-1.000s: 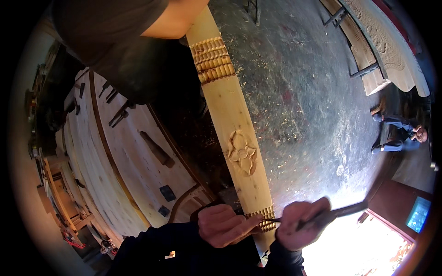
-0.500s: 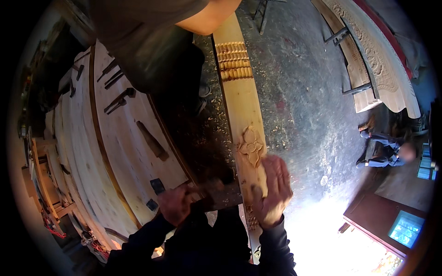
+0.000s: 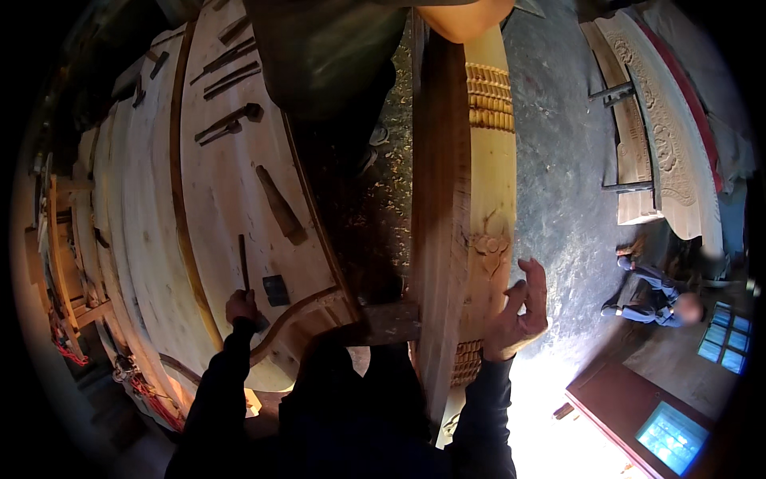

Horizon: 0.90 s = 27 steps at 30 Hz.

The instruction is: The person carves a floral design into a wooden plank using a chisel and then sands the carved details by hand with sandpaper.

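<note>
My left hand [image 3: 243, 310] is closed on a slim tool [image 3: 243, 263] over the pale workbench [image 3: 136, 239], beside a dark square block [image 3: 275, 290]. My right hand [image 3: 519, 319] has its fingers bent and apart, with nothing visible in them, at the side of a long pale wooden beam [image 3: 491, 176]. The beam has a carved flower [image 3: 492, 251] near my right hand and rows of scalloped carving [image 3: 489, 96] at both ends. Several chisels and other tools [image 3: 227, 124] and a tapered wooden piece [image 3: 279, 203] lie on the bench to the left.
A co-worker's arm [image 3: 463, 17] and dark clothing reach in at the top. A carved panel [image 3: 662, 144] rests on metal stands at the right. A person [image 3: 662, 299] sits below it. Shavings lie on the dark floor [image 3: 566, 160]. A bright opening and windows [image 3: 670, 435] are at lower right.
My left hand has moved left from the carved beam onto the bench. My right hand, earlier gripping a tool, then flat on the beam, is raised at its side, fingers apart. The view has shifted.
</note>
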Motion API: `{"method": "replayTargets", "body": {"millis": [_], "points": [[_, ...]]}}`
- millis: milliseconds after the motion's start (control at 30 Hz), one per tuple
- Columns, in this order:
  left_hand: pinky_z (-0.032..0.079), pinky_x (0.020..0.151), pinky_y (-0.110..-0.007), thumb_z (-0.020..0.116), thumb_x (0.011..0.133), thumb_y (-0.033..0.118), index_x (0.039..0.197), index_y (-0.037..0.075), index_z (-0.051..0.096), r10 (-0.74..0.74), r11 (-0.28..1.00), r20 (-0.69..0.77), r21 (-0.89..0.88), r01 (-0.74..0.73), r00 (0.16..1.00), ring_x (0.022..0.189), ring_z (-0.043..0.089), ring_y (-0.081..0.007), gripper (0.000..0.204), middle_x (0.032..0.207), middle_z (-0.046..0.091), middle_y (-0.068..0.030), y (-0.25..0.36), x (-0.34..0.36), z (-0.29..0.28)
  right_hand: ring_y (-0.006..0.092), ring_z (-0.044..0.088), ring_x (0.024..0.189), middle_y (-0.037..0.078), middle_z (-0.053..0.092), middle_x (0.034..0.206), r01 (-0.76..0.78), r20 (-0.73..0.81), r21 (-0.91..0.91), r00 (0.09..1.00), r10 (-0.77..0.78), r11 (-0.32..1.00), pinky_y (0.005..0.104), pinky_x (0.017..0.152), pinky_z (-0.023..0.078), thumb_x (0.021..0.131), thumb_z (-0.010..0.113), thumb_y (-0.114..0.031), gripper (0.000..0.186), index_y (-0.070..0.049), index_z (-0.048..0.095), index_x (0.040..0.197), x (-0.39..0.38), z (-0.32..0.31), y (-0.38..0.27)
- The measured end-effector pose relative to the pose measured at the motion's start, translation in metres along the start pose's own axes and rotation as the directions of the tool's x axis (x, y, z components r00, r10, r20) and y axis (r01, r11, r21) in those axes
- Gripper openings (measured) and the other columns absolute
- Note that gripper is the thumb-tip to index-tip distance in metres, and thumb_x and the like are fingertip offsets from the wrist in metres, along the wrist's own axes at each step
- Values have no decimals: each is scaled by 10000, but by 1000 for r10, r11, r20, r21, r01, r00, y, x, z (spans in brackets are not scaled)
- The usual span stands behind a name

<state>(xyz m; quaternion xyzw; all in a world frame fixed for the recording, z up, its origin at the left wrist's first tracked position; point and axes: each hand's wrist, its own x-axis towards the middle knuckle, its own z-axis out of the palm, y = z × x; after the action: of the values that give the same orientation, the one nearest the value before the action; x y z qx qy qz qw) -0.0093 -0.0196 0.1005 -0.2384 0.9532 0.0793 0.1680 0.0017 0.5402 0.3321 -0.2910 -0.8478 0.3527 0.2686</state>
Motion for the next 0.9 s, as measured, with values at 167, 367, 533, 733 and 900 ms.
{"method": "replayTargets", "body": {"millis": [167, 367, 533, 733, 900], "points": [[601, 981, -562, 707, 1034, 454, 1141, 52, 843, -157, 987, 52, 30, 156, 986, 1118, 770, -450, 437, 1134, 820, -224, -28, 44, 27, 444, 691, 1361, 182, 775, 1381, 247, 5, -159, 968, -250, 956, 537, 1114, 569, 968, 670, 10, 378, -4, 787, 1327, 5, 8, -10], [608, 993, -563, 717, 1008, 422, 1198, 69, 841, -225, 974, 113, 46, 221, 968, 1149, 773, -447, 419, 1202, 818, -222, -13, 87, 40, 508, 632, 1412, 238, 731, 1432, 382, 175, -238, 921, -348, 893, 561, 1187, 509, 891, 675, 46, 475, -32, 789, 1346, 1, 17, -13], [612, 990, -558, 702, 1021, 389, 1203, 70, 835, -242, 970, 127, 32, 240, 962, 1156, 772, -446, 391, 1201, 816, -228, -8, 100, 49, 504, 663, 1376, 229, 750, 1397, 361, 164, -240, 930, -329, 901, 554, 1153, 546, 886, 659, 71, 441, -29, 803, 1291, 3, 17, -22], [618, 985, -552, 682, 1043, 365, 1222, 89, 831, -297, 954, 132, 74, 290, 946, 1165, 771, -444, 361, 1222, 813, -225, -1, 113, 49, 463, 709, 1323, 197, 765, 1382, 350, 69, -241, 936, -344, 905, 520, 1098, 582, 868, 638, 100, 438, -8, 807, 1257, -5, 15, -7], [618, 988, -543, 683, 1041, 360, 1262, 89, 814, -279, 957, 166, 132, 259, 946, 1168, 770, -439, 374, 1229, 811, -223, 4, 118, 49, 442, 680, 1374, 212, 756, 1398, 394, 177, -255, 917, -358, 883, 497, 1168, 525, 875, 625, 115, 458, 13, 805, 1284, 1, 18, -20]]}}
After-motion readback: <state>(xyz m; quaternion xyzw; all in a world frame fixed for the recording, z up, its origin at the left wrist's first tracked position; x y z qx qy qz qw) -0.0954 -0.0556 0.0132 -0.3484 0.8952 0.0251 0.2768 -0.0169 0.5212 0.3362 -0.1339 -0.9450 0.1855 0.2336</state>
